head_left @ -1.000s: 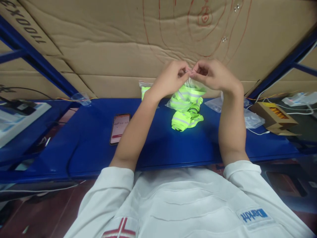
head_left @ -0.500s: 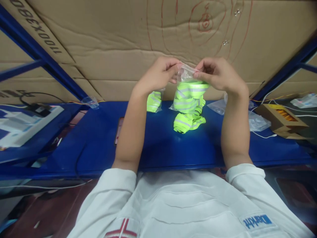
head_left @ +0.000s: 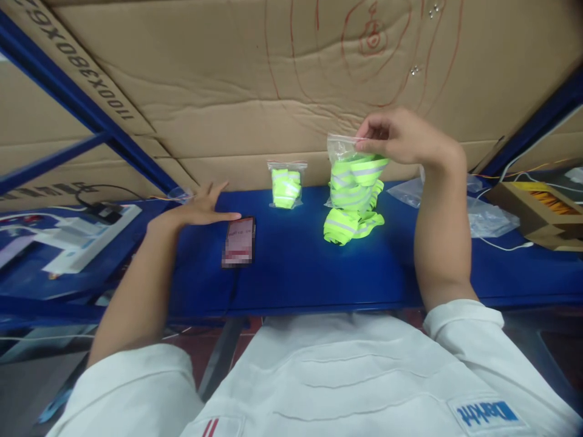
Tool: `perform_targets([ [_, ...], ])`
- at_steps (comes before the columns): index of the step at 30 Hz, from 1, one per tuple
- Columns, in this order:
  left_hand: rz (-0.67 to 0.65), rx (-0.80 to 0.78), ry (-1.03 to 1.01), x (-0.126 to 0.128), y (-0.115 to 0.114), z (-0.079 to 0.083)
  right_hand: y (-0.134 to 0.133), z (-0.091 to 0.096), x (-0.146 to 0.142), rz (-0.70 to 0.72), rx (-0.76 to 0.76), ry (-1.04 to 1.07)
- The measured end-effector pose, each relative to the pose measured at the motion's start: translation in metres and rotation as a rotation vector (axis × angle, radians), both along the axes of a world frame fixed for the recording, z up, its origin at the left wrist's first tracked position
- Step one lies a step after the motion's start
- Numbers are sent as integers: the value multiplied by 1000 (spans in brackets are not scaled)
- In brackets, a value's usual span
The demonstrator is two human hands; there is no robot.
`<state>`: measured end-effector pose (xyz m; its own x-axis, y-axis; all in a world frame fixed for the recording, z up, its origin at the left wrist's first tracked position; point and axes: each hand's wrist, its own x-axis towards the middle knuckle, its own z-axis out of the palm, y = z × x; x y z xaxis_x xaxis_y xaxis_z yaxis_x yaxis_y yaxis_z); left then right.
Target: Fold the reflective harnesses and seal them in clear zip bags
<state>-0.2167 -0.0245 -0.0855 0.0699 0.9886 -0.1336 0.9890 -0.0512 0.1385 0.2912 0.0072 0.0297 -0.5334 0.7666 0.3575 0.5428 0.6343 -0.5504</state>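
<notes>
My right hand (head_left: pixel 387 136) pinches the top edge of a clear zip bag (head_left: pixel 342 147) above the table. Behind and below the bag's film show neon yellow reflective strips (head_left: pixel 357 182); how much of them lies inside I cannot tell. A loose bundle of the same strip (head_left: pixel 348 226) rests on the blue table just in front. My left hand (head_left: pixel 203 206) is open with fingers spread, its thumb at the top edge of a phone (head_left: pixel 239 241) lying flat. Between the hands a smaller zip bag (head_left: pixel 286 185) filled with yellow strip leans near the cardboard.
A cardboard wall (head_left: pixel 218 91) backs the blue table (head_left: pixel 291 273). Crumpled clear plastic bags (head_left: pixel 489 217) and an open cardboard box (head_left: pixel 542 212) lie at the right. On the left is a white power strip (head_left: pixel 98 243) with a black plug and cables. Blue posts stand at both sides.
My left hand has let go of the zip bag and swung left to the phone, opening its fingers. My right hand keeps hold of the bag. The view has shifted slightly.
</notes>
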Motion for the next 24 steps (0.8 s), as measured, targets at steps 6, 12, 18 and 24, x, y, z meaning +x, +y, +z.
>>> perform_targets([
  [6,40,-53,-66,9,3,-16,-1,0,1,-23,-1,-6],
  [12,58,-115,8,18,6,-16,2,0,6,-30,41,-2],
  [18,-48,14,-248,25,8,11,2,0,3,-61,27,-7],
  [24,-352,268,-562,114,22,66,8,-7,-4,14,36,52],
])
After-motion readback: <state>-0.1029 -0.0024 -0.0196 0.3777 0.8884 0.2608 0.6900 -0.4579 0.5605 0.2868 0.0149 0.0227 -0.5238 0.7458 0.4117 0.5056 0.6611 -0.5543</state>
